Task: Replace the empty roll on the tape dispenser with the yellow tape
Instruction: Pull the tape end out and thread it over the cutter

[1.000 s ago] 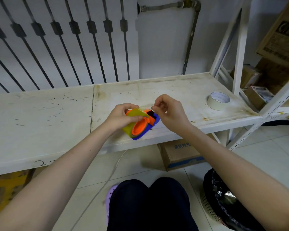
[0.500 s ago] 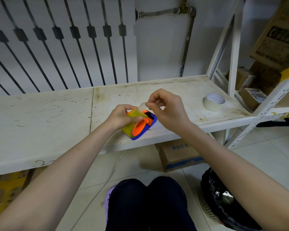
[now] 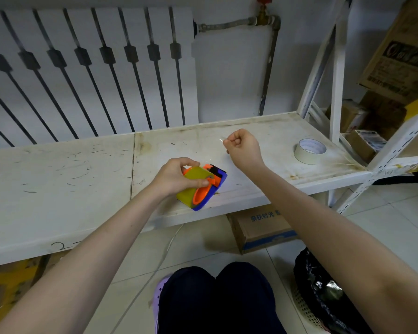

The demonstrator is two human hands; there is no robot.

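Left hand (image 3: 176, 178) fingers clamped round yellow tape (image 3: 191, 186) seated in the dispenser (image 3: 211, 189), pinning it to the worktop (image 3: 58, 189) so it won't drag. Right hand (image 3: 243, 147) up beyond it, fingers pinched shut, apparently on the pulled end, barely visible. Pale roll (image 3: 309, 150) lies off right.

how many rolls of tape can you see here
2. A yellow roll sits on the dispenser gripped by the left hand; a pale roll lies on the shelf to the right. Others may be hidden.
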